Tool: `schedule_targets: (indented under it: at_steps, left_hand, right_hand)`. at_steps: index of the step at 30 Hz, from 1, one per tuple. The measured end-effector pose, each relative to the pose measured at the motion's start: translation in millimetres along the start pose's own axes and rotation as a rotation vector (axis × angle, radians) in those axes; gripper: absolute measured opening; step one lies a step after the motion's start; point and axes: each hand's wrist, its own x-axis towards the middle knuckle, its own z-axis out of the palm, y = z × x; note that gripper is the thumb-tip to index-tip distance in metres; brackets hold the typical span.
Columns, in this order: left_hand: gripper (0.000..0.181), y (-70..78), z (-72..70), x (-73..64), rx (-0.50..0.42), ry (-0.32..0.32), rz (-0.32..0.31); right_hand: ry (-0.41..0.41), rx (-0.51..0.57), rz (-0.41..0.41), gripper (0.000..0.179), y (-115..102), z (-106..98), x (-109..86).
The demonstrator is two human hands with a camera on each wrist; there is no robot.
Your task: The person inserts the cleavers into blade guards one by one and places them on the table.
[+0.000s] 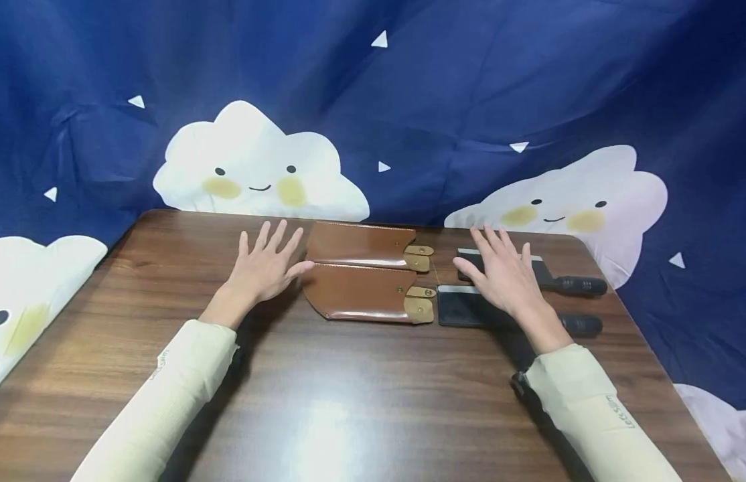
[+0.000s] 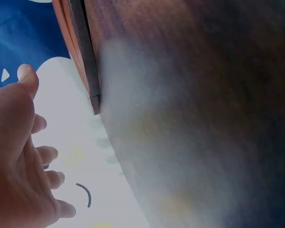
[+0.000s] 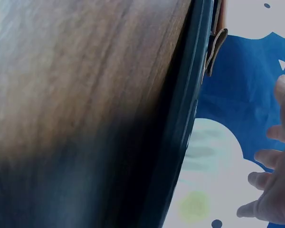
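Two brown leather sheaths lie one behind the other at the table's middle, a far one (image 1: 361,244) and a near one (image 1: 361,292), each with tan snap straps at its right end. My left hand (image 1: 261,268) is spread just left of them, its thumb overlapping their left edge in the head view. To their right lie two black cleavers, a far one (image 1: 540,273) and a near one (image 1: 460,309), handles pointing right, a pale strip along each blade's far edge. Over the blades my right hand (image 1: 505,274) spreads its fingers, partly hiding both. Neither hand holds anything.
The brown wood-grain table (image 1: 276,402) has rounded far corners. Close behind it hangs a dark blue curtain (image 1: 439,87) printed with white clouds and triangles. In the right wrist view, a black cleaver (image 3: 180,104) appears edge-on above the tabletop.
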Motion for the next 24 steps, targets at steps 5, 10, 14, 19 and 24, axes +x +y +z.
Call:
schedule_targets:
  at_steps: [5,10,14,19,24]
  left_hand:
    - [0.079,0.3,-4.7,0.6,0.002,0.019,0.018]
    - [0.078,0.7,-3.8,-0.5,0.002,0.011,0.028]
    - [0.078,0.1,-1.1,-0.8,-0.009,0.03,0.068]
    - [0.079,0.2,0.7,-1.4,-0.082,0.061,0.157]
    - [0.081,1.4,3.5,-1.1,-0.099,0.093,0.194]
  right_hand:
    - [0.0,0.032,0.003,0.083,5,-5,-2.5]
    - [0.003,0.038,-0.001,0.083,13,-6,-7.5]
    - [0.013,0.048,-0.022,0.082,21,-5,-11.9]
    - [0.062,0.055,-0.11,0.075,30,-2,-16.8]
    - [0.086,0.055,-0.173,0.07,39,-2,-24.4]
